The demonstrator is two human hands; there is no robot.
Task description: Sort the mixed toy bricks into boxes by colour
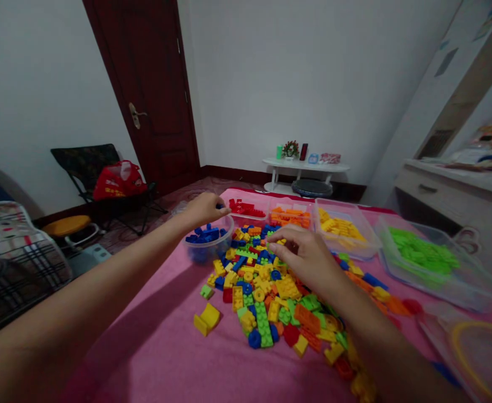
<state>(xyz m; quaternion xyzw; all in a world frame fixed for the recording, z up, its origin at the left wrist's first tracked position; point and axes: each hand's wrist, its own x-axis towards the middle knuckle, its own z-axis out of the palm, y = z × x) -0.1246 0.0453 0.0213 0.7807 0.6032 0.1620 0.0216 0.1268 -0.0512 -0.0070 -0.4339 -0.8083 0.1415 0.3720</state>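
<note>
My left hand (206, 209) is over the rim of a round clear bowl (229, 230) with blue bricks (206, 235) inside. Its fingers are closed on a small dark blue brick (219, 206), mostly hidden by the fingers. To the right, my right hand (307, 252) reaches over a mixed pile of toy building bricks (266, 274), palm down. Its thumb and fingers are curved and apart, and I see nothing held between them. Yellow, blue, green, orange and red pieces lie beneath it; part of the pile is hidden behind my right forearm.
Along the table's far side stand clear boxes of red bricks (246, 210), orange bricks (290, 217), yellow bricks (342, 226) and green bricks (424, 249). A lone yellow piece (207, 319) lies on the pink tablecloth (165, 352). A clear lid (476, 347) is at the right.
</note>
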